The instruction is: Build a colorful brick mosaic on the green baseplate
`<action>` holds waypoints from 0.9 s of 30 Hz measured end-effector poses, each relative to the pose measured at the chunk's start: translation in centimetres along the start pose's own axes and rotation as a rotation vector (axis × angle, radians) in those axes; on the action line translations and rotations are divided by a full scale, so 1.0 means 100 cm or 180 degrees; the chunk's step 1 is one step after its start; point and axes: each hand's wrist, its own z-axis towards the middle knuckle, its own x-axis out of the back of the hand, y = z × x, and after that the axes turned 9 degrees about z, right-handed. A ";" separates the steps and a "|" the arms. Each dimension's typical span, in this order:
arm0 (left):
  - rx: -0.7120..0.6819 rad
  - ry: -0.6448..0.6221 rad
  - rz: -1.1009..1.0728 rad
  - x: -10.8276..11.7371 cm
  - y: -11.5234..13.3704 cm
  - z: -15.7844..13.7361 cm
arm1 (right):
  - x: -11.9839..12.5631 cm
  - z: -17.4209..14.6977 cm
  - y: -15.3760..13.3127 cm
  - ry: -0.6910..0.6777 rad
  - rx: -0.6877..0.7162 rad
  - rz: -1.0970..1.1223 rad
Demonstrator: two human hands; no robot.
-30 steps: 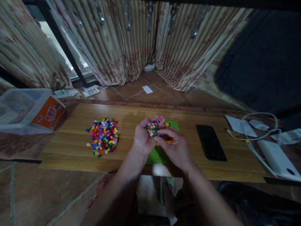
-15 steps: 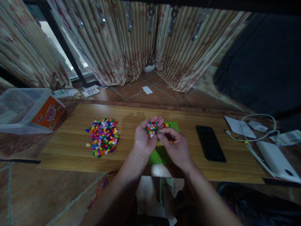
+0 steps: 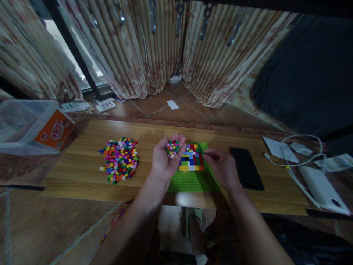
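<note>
My left hand (image 3: 164,158) is palm up and cupped around a small heap of mixed-colour toy bricks (image 3: 172,148). Just left of the built section it hovers, partly covering the green studded baseplate (image 3: 190,183). On that plate sits a low rectangular build of multicoloured bricks (image 3: 191,161), with yellow and white along its near side. My right hand (image 3: 222,165) is at the plate's right edge, thumb and forefinger pinched together on what looks like a small dark green toy brick, mostly hidden by the fingertips.
A loose pile of coloured bricks (image 3: 120,160) lies on the left of the wooden table (image 3: 82,162). To the right are a black phone (image 3: 246,168), a white cable (image 3: 299,180) and a white power bank (image 3: 322,189). A clear plastic bin (image 3: 24,127) stands at far left.
My right hand has moved away from the left palm, rightward to the edge of the baseplate. My left hand has shifted slightly left, and the build is now uncovered.
</note>
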 end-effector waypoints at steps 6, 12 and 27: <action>0.0019 0.0022 0.0022 0.000 -0.001 0.000 | -0.010 0.006 0.009 -0.0067 0.0117 -0.0114; 0.0009 0.0027 0.0001 -0.001 0.001 -0.002 | -0.014 0.012 0.021 -0.0168 -0.0100 0.0425; 0.0035 -0.0001 0.0042 0.000 0.002 0.000 | -0.011 0.015 0.015 0.0036 -0.0277 0.0568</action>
